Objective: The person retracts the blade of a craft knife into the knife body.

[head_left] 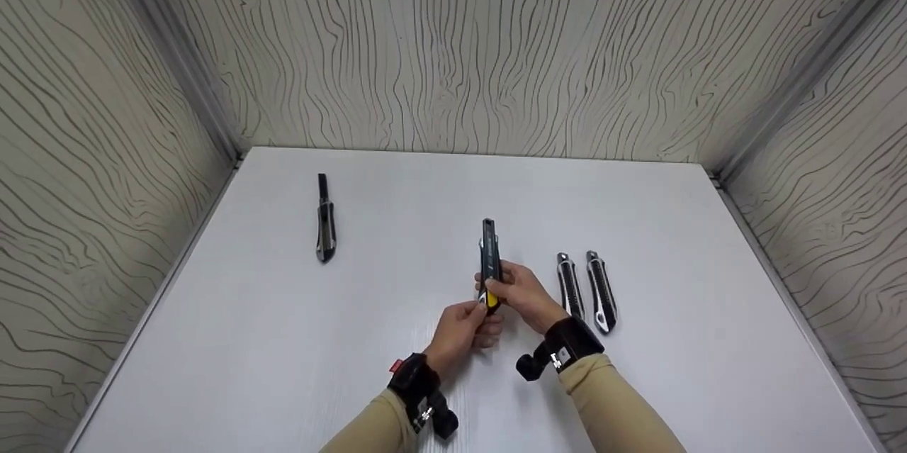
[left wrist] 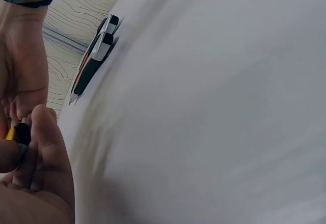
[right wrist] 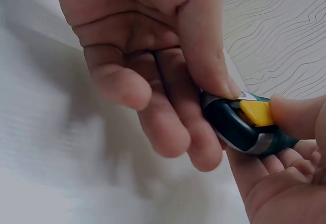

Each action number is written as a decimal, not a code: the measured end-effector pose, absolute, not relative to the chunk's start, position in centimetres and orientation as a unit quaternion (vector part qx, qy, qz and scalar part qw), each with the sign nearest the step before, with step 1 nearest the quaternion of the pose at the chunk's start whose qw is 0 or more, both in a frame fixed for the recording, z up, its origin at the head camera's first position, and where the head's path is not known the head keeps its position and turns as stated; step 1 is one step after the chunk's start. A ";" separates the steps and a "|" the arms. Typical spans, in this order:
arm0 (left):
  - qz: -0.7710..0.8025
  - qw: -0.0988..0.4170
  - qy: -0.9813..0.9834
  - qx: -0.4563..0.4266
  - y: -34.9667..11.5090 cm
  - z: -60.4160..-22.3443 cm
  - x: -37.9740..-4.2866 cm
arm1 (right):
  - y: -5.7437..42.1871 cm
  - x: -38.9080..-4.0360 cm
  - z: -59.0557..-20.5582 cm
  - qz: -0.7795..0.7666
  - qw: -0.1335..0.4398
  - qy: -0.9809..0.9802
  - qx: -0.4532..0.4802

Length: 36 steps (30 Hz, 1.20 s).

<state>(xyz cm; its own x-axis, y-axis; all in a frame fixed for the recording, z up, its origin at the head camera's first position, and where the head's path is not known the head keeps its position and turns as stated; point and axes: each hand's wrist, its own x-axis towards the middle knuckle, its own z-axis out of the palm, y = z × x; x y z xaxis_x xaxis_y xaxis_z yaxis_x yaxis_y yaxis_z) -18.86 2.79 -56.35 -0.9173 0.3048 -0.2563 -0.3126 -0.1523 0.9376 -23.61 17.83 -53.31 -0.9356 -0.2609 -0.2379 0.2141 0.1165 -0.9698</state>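
Note:
Both hands hold one dark green utility knife (head_left: 490, 254), its nose pointing away from the body toward the back wall. My right hand (head_left: 528, 297) grips the handle from the right side, and in the right wrist view its thumb lies against a yellow piece (right wrist: 257, 113) near the butt. At that black butt end, my left hand (head_left: 462, 332) pinches with thumb and fingers. Beside the right forearm lie two more utility knives, one inner (head_left: 569, 286), partly covered by the wrist, and one outer (head_left: 601, 293). No blade shows beyond the held knife's nose.
A further utility knife (head_left: 326, 230) lies at the far left of the white table (head_left: 234, 339), with a dark blade out and pointing to the back. Wood-grain patterned panels (head_left: 453, 49) wall in the table at the back and both sides.

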 end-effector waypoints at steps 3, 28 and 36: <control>0.757 0.210 0.619 -0.001 2.8 -56.4 -18.7 | 18.1 -23.5 -53.1 -0.647 0.176 0.742 -0.015; 0.718 0.246 0.650 0.042 5.8 -55.9 -18.2 | 22.4 -21.9 -52.6 -0.597 0.143 0.789 0.017; 0.707 0.266 0.654 0.048 7.6 -55.5 -18.1 | 24.3 -21.2 -52.6 -0.580 0.133 0.803 0.035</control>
<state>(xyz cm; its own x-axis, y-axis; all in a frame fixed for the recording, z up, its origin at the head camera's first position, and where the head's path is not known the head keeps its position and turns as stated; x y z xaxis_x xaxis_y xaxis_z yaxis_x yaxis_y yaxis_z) -18.09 7.56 -55.46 -0.8538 0.4391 -0.2797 -0.3131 -0.0038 0.9497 -21.21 24.27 -52.59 -0.9624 -0.0974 -0.2536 0.2099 0.3258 -0.9218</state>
